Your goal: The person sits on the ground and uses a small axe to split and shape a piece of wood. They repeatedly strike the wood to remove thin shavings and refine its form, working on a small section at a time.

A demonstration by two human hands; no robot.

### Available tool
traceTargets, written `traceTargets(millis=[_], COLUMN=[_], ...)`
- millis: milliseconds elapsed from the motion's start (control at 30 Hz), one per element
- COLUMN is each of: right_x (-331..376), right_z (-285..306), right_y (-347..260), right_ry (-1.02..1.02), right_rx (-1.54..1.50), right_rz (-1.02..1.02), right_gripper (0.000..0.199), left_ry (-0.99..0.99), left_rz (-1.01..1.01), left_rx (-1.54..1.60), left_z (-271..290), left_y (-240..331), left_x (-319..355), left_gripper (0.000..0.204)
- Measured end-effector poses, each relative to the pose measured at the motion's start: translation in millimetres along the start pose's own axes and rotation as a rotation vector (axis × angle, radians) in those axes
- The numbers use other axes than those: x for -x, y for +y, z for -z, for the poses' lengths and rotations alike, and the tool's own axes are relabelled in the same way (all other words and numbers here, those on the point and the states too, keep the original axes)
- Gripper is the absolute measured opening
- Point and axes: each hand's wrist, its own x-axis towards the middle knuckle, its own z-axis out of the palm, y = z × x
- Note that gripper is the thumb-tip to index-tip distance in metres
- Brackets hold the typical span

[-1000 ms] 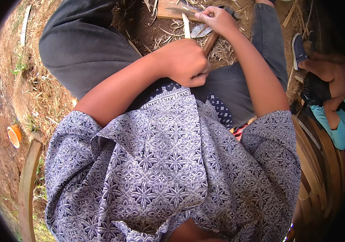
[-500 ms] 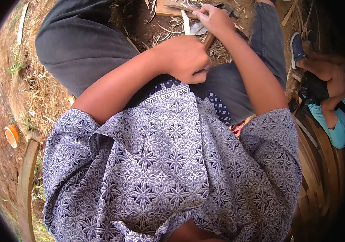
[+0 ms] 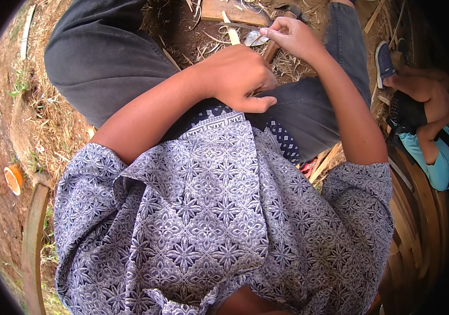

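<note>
My right hand [image 3: 293, 38] is closed, thumb and fingertips pinched on a knife [image 3: 241, 26]. Its thin grey blade points left and looks nearly edge-on. My left hand [image 3: 243, 77] hovers over my lap with the fingers curled under and the thumb stretched out to the right. What lies inside those fingers is hidden. A pale wooden strip [image 3: 230, 32] runs up from behind the left hand and passes by the blade. Between both hands a brown wooden piece [image 3: 270, 51] shows, partly covered.
Beyond my hands lies a wooden board [image 3: 219, 10] among shavings. A shiny clear scrap [image 3: 255, 38] is near the right hand. Orange halved shell [image 3: 14, 179] and a curved plank [image 3: 35, 247] sit left. Stacked planks [image 3: 419, 220] and another person [image 3: 426, 115] are on the right.
My right hand has shifted right and slightly toward me with the knife. The left thumb has come out from the fist. The pale strip's visible part has shifted left.
</note>
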Motion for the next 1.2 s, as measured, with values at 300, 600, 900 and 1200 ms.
traceTargets(millis=[300,600,900,1200], right_x=[-15.4,-14.7,-49.8,-1.2], right_z=[-3.4,-33.2,-49.7,-2.0], right_y=[-14.2,-21.4,-26.1,-20.7], right_ry=[-0.110,0.061,0.107,-0.121], right_rx=[-0.045,0.022,-0.376,-0.106], right_rz=[0.017,-0.078,-0.147,0.032], right_gripper=[0.042,0.044,0.039,0.044], left_ry=[-0.034,-0.020,0.033,0.061], left_rz=[-0.005,-0.003,-0.072,-0.095], left_rx=[-0.027,-0.033,0.015,0.018], left_z=[-0.8,-3.8,-8.3,-7.1], left_y=[-0.5,-2.0,-5.0,-2.3], left_x=[1.1,3.6,4.9,3.9], left_gripper=[0.031,0.031,0.026,0.024])
